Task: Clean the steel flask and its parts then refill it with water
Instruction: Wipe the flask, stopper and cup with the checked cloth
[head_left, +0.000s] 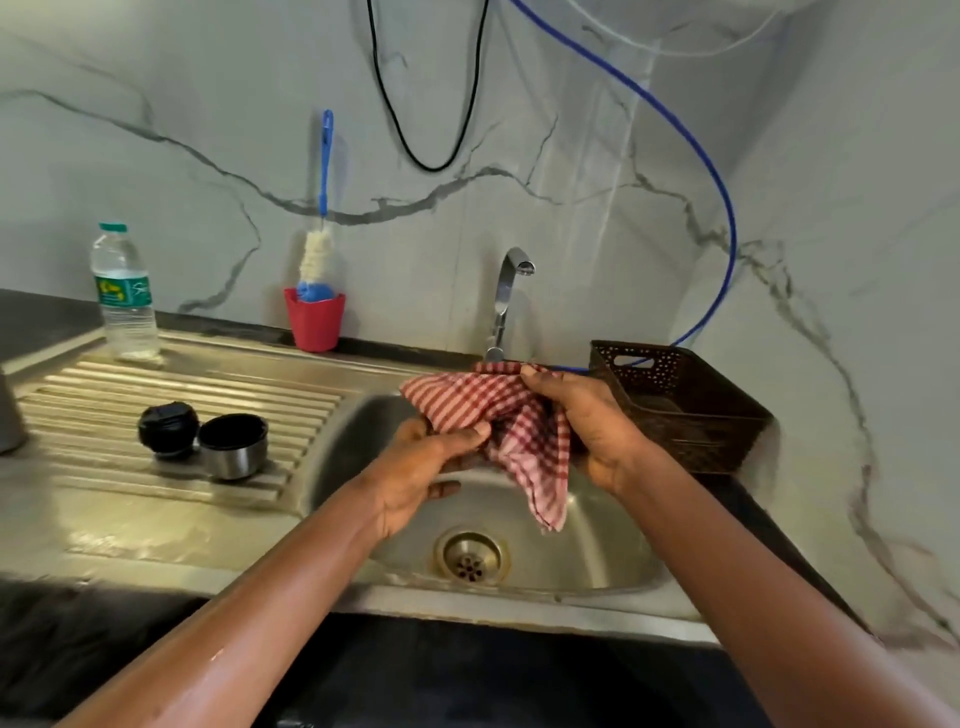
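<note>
Steel sink (602, 540) set below marble-patterned wall. Over the basin: left hand (421, 467) and right hand (587, 421), each grip closed on a red checked cloth (498, 410), one corner hanging. Steel flask cup (234, 449) and black stopper (168, 428) stand touching on the ribbed drainboard (93, 395), left of the basin.

Glossy white marble-look wall (208, 104), grey-veined, behind a stainless steel sink unit (156, 519) set into a dark countertop (36, 317). Matching side wall (872, 208) at right, meeting it in a corner. Black cable (432, 169) looping down from above, blue hose (734, 244) curving beside it. Soft sheen of light on the back wall.
</note>
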